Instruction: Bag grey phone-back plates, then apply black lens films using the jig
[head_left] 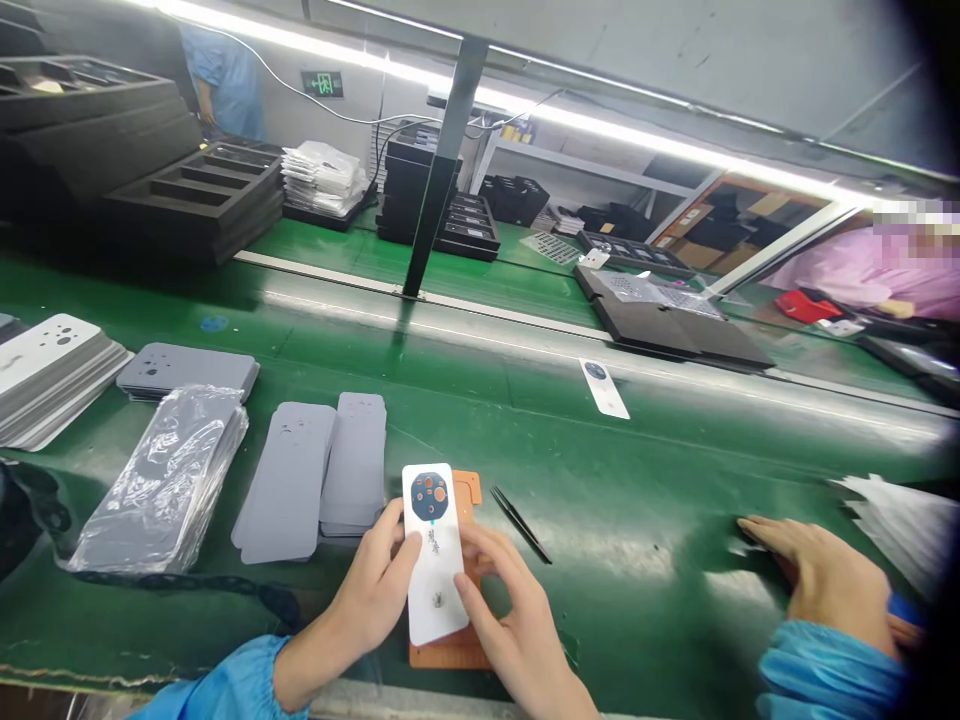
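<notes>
Panel (436, 625), slim, white and round-cornered, is held up between two bare hands over a flat orange block (450, 656); a dark, many-sided patch with round holes fills its top, small dark lettering and an emblem below. The left hand (366, 580) has its fingers (391, 518) clasped on one long edge, thumb on the front; the thumb and forefinger of the right hand (525, 635) meet the opposite edge, though whether they pinch it I cannot tell. Slender dark tweezers (523, 527) lie just beside the block. Leftward sit matt grey sheets (289, 485) in slightly fanned stacks, a bundle in shiny, crinkled film (161, 470) and a slanting pile of white plates (56, 365). The counter (637, 480) is smooth, glossy green, with another white panel (605, 390) lying farther back. At right, a co-worker's hand (832, 575) in a gathered blue cuff is near thin white sheets (904, 530). Behind stand black foam trays (217, 185), a dark post (442, 170), strip lights (645, 128) and a green exit sign (322, 84)
</notes>
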